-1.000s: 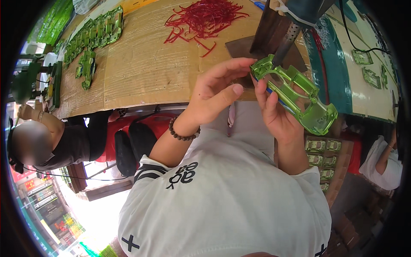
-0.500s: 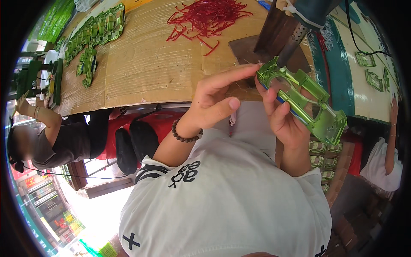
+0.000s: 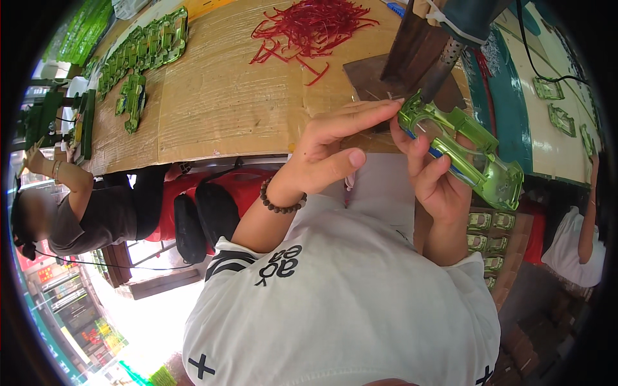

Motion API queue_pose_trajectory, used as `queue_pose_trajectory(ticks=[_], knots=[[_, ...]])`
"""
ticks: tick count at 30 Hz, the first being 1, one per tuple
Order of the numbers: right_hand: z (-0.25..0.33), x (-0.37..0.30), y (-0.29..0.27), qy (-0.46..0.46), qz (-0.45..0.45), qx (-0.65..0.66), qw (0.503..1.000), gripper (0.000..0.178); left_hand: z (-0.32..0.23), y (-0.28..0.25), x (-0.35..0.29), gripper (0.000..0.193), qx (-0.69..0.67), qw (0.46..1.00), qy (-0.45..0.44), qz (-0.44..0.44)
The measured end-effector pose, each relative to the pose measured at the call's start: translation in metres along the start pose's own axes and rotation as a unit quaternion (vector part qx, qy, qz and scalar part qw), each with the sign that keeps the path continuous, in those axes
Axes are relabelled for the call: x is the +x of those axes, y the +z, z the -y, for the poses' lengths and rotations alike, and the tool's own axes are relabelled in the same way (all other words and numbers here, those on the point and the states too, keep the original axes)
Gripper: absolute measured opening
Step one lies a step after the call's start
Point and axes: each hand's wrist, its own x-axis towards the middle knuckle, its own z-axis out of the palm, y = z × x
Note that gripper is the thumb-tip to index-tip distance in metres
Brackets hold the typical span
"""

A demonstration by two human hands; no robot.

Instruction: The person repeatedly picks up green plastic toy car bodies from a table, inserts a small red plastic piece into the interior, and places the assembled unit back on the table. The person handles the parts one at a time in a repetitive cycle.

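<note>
green shell in your right hand, up by a dark rod

your right hand's grip is clamped on the green shell, which is held tilted over the near edge of the worktop. your left hand has its grip apart, thumb spread from the fingers, fingertips at the shell's upper end.

the rod slants down to that same end; whether it touches cannot be told. just left of it a brown post stands over a dark plate, crowding the space beyond your hands. past your left hand lies a heap of red strips.

far left sits a row of green shells, with a single shell just nearer you. to your right, a black cable loops above a pale worktop with more shells. a brown tray of small green pieces is beside your right arm. one co-worker is on your left, another person on your right.
</note>
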Motion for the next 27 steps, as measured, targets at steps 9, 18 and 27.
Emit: queue_pose_trajectory(ticks=[9, 18, 27], knots=[[0.004, 0.001, 0.0, -0.033, 0.005, -0.067, 0.997, 0.051, -0.001, 0.003, 0.0, 0.054, -0.035, 0.999, -0.024, -0.008], [0.004, 0.006, 0.0, -0.076, 0.012, -0.168, 0.983, 0.049, -0.003, 0.007, 0.004, 0.06, -0.024, 0.995, -0.096, -0.029], [0.004, 0.01, 0.007, -0.084, 0.03, -0.242, 0.966, 0.055, 0.001, 0.004, 0.003, 0.063, 0.021, 0.995, -0.1, 0.006]])
